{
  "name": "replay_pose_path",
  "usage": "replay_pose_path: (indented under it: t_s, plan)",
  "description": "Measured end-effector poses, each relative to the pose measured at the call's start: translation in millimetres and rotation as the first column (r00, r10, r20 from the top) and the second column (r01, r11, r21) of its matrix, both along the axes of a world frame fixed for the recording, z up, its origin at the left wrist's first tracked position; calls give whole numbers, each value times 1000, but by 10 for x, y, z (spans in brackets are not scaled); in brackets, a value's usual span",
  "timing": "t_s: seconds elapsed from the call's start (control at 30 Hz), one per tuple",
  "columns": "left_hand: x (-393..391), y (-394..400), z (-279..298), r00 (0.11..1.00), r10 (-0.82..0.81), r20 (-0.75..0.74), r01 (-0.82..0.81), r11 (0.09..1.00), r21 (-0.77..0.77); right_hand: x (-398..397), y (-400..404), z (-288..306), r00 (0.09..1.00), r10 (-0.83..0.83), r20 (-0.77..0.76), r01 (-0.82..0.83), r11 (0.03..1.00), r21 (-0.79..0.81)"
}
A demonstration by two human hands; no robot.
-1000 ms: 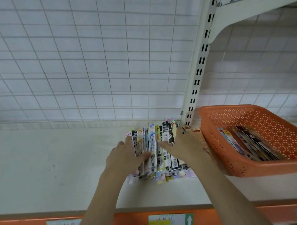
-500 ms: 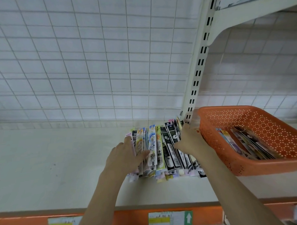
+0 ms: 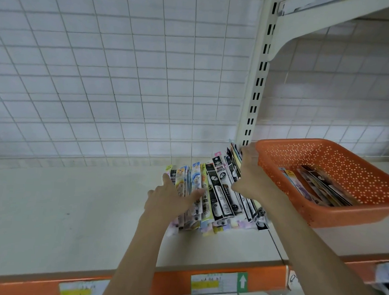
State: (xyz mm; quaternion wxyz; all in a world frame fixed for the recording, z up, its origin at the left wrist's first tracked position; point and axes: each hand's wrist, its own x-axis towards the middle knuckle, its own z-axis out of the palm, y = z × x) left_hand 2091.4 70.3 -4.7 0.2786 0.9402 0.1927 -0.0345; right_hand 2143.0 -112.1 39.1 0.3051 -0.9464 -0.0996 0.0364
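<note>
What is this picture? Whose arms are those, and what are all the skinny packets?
Those are a person's two bare arms. The picture comes from a camera worn on their head, looking forward and down, so you see what they see. On the white shelf stands a row of long thin packets, leaning like books. The left hand presses flat against the row's left end, fingers straight. The right hand is against the right end; whether it pinches a packet is hard to tell. Beside it sits an orange basket with holes, with more packets lying inside. Behind is a white wire grid, and price labels are stuck on the orange shelf edge.
</note>
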Motion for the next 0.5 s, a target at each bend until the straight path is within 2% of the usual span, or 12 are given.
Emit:
replay_pose_path:
  t_s: [0.1,0.33,0.5]
  plan:
    - [32,-25,-2,1000,1,4,-1,1000,9,31,-27,-11,1000,-30,3,30,999,25]
    - [-1,21,72,991,128,43,-123,987,-107,9,-56,3,998,-65,-4,65,995,79]
    - [-4,46,73,993,111,33,-102,973,-207,-86,12,16,1000,-28,1,28,991,134]
